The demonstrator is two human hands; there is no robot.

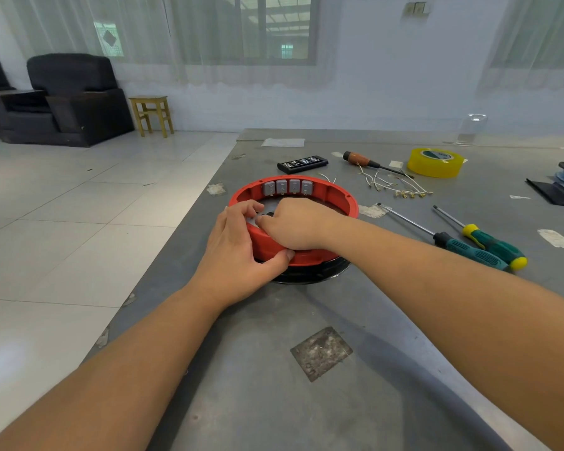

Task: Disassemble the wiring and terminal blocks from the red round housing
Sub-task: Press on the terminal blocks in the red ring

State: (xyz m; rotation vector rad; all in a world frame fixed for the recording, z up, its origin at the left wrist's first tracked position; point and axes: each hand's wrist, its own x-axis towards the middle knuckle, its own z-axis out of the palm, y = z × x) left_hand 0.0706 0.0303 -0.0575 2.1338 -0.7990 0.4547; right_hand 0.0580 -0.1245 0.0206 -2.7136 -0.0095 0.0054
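Your left hand (233, 252) grips the red round housing (339, 198) at its near rim. Your right hand (293, 224) pinches a small dark part inside; four terminal blocks (288, 187) sit across the ring, on its far wall.

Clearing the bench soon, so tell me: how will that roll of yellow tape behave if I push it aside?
The roll of yellow tape lies flat on its side on the table, so it should slide, not roll. It looks wide and squat, so tipping seems unlikely. Probably fairly light and stiff.
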